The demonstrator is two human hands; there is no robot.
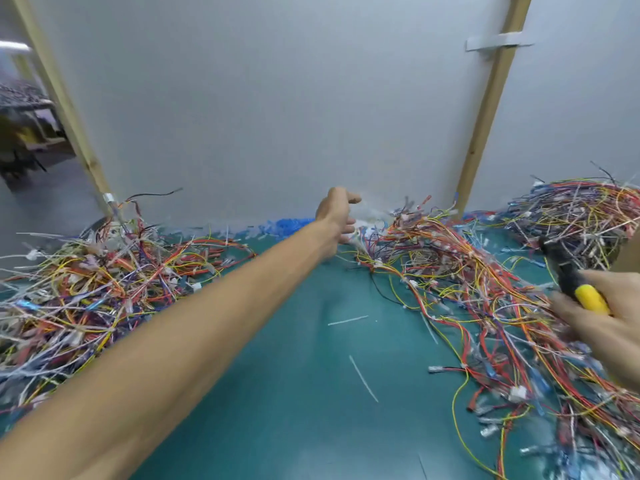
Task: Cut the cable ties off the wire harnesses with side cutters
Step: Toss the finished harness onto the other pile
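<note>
Teal-green mat (294, 393) covers the bench, and the wire harnesses sit on it in three heaps, as far as I can count. One big tangle is on the left (86, 289), one sprawls from the middle down the right side (467, 271), and a rounder pile sits at the far right (581, 216). The wires are red, yellow, orange, blue, purple and white, with small white connectors here and there.

The right hand (602, 327) is low at the right edge, over the middle heap. It grips the side cutters (585, 294) by their yellow-and-black handle with the dark head pointing up and away. That whole corner is smeared with motion blur, so any marking on the handle can't be read.

The left hand (337, 216) is stretched right out to the back of the mat. It's just beside a drift of cut cable ties (287, 224), blue and white, lying along the foot of the wall panel (259, 98). It looks released, with the thumb up and the fingers loosely spread, though the blur makes that hard to be sure of.

Two loose white strips lie on the bare mat, one (348, 320) near the middle and one (363, 379) closer in.

Two wooden posts lean against the panel, one left (69, 109) and one right (491, 98). The right one has a strip of pale tape (498, 43) across it.
</note>
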